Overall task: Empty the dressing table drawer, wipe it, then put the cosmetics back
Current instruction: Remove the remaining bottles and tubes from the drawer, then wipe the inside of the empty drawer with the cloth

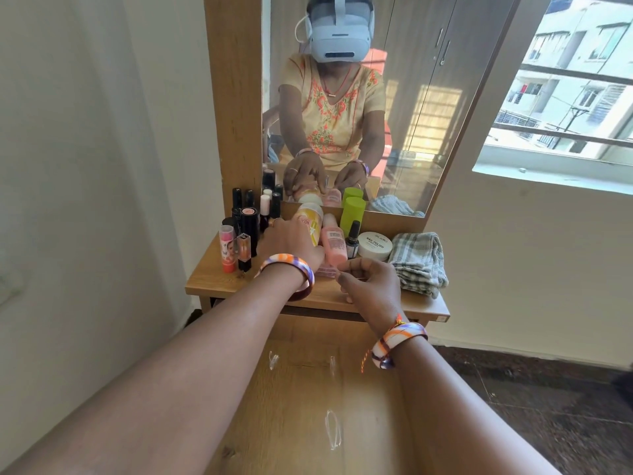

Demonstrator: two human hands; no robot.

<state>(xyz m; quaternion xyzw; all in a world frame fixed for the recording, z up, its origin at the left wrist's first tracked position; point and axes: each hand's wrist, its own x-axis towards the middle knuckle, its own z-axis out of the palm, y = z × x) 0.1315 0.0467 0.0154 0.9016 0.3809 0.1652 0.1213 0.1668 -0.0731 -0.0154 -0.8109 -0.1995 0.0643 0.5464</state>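
The cosmetics stand on the dressing table top below the mirror. My left hand reaches over them, its fingers curled on a yellow bottle. Right beside it stands a pink bottle. My right hand hovers just in front of the pink bottle with thumb and fingers curled; I cannot make out anything in it. A small pink item lies between my hands. The open drawer below me shows a bare wooden bottom. A folded grey checked cloth lies at the right of the top.
Several dark lipsticks and nail polish bottles crowd the left of the top, with an orange tube in front. A green container, a small dark bottle and a white jar stand towards the right. The mirror rises behind.
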